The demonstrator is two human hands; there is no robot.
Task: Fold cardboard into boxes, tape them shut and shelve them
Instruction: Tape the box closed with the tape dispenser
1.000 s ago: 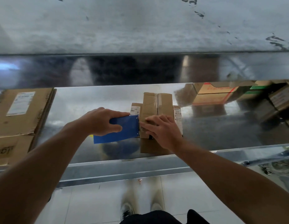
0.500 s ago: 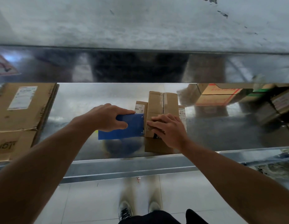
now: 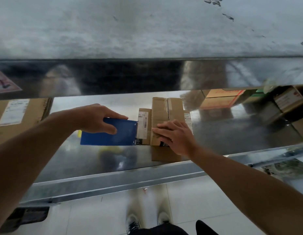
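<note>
Standing near the middle of the lower metal shelf (image 3: 96,167) in the head view, a small cardboard box (image 3: 167,109) is seen close to the shelf's front edge. A taped seam runs along its top, away from the person. A lower cardboard part with a white barcode label (image 3: 144,122) juts out on the box's left side.

The right hand (image 3: 176,138) is laid on the near end of the box top. Its grip is open, with the fingers (image 3: 161,130) held straight and flat against the cardboard, pointing left.

A blue tape dispenser (image 3: 113,136) is held by the left hand (image 3: 96,119) just left of the box. The grip is closed on it, with the thumb on the blue face and the fingers wrapped over its far edge. The dispenser's right edge is set against the labelled part of the box, and a yellow piece (image 3: 79,133) shows at its left end.

Flattened cardboard (image 3: 28,119) with a white label is seen at the left end of the shelf, well apart from the box. Several more cartons (image 3: 222,100) are gathered at the far right. An upper shelf (image 3: 147,31) fills the top of the view. Below the shelf edge, a pale tiled floor (image 3: 79,217) and the person's shoes (image 3: 133,224) are visible, though blurred.
</note>
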